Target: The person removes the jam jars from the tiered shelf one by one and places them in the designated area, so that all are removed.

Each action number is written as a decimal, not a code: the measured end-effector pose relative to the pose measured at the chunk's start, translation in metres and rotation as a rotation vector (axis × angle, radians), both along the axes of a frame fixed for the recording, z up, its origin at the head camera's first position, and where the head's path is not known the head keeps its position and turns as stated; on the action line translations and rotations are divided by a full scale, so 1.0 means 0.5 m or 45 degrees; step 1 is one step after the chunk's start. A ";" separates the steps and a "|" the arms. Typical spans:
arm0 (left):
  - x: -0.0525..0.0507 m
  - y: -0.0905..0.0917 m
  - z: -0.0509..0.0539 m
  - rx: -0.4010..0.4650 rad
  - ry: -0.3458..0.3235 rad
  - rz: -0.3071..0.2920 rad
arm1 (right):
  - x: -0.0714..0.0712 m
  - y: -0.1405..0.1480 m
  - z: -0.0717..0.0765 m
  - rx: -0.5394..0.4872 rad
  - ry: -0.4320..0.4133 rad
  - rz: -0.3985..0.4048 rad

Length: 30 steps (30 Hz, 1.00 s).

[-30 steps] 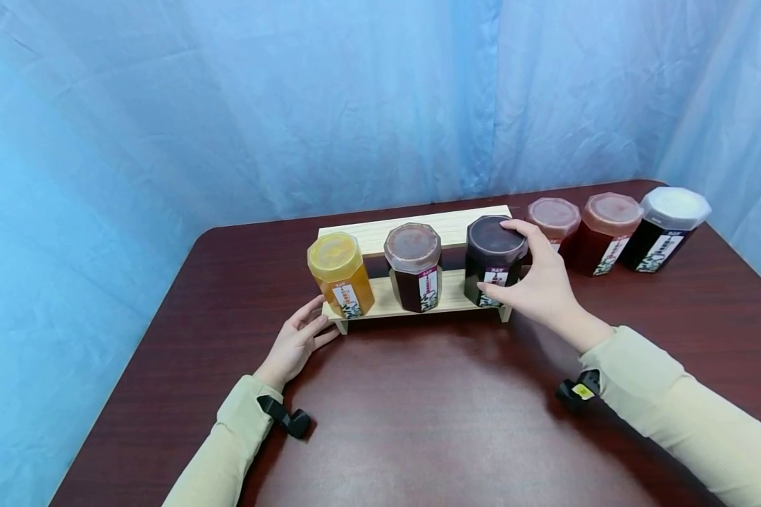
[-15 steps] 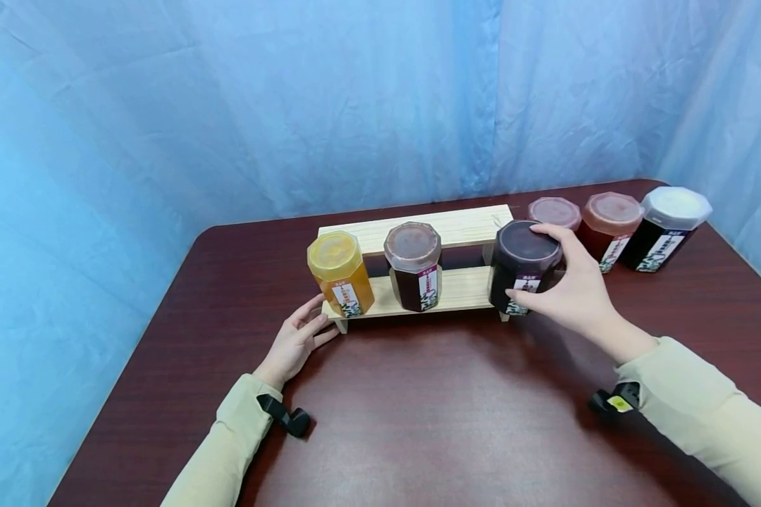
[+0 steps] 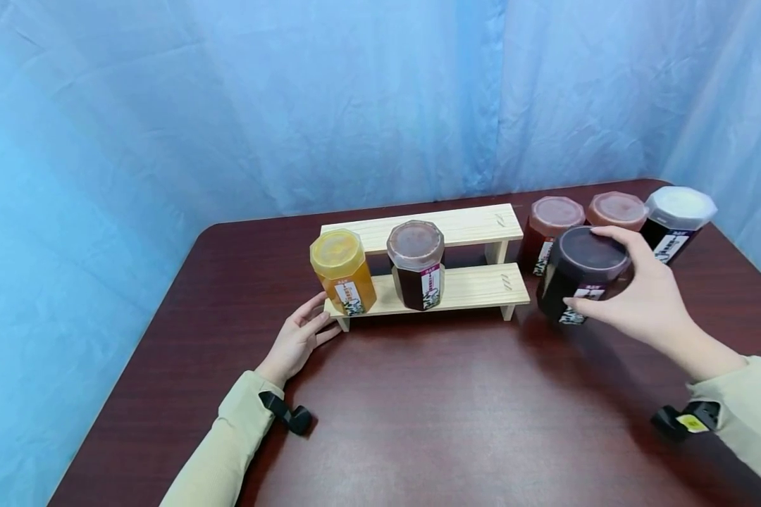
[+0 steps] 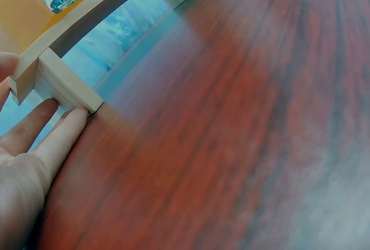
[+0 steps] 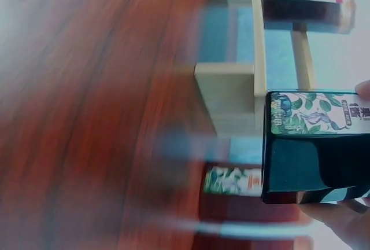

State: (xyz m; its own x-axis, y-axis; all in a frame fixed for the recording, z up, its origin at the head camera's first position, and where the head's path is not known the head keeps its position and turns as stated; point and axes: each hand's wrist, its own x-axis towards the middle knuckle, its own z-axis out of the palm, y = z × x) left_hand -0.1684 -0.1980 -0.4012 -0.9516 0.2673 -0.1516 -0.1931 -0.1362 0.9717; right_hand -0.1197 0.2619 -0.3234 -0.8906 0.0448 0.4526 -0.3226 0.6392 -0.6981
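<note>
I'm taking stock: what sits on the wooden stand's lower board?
A yellow jar at the left end and a dark jar near the middle. The board is hidden where they stand.

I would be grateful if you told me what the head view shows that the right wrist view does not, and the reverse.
Only the head view shows the left hand, at the left end of the wooden shelf, and the lid of the dark jar.

Only the right wrist view shows the outer face of the shelf's front right leg.

Both show the right hand gripping the dark jar, the brown jar on the shelf, and the table.
</note>
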 end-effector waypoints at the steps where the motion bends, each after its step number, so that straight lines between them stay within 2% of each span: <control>1: -0.001 0.000 0.000 0.002 -0.002 -0.001 | 0.003 0.009 -0.001 0.008 -0.008 0.005; 14: 0.000 0.004 0.004 0.000 -0.025 -0.012 | 0.042 0.122 -0.033 0.218 -0.159 -0.180; 18: 0.001 0.003 0.003 -0.006 -0.022 0.000 | 0.046 0.149 -0.044 0.231 -0.217 -0.226; 27: 0.001 0.000 0.002 -0.018 0.000 0.009 | 0.029 0.202 -0.060 0.163 -0.199 -0.267; 29: 0.001 0.000 0.003 -0.016 0.001 0.005 | 0.021 0.222 -0.074 0.147 -0.190 -0.275; 30: 0.001 0.001 0.004 -0.015 0.000 0.004 | 0.012 0.240 -0.089 0.143 -0.170 -0.285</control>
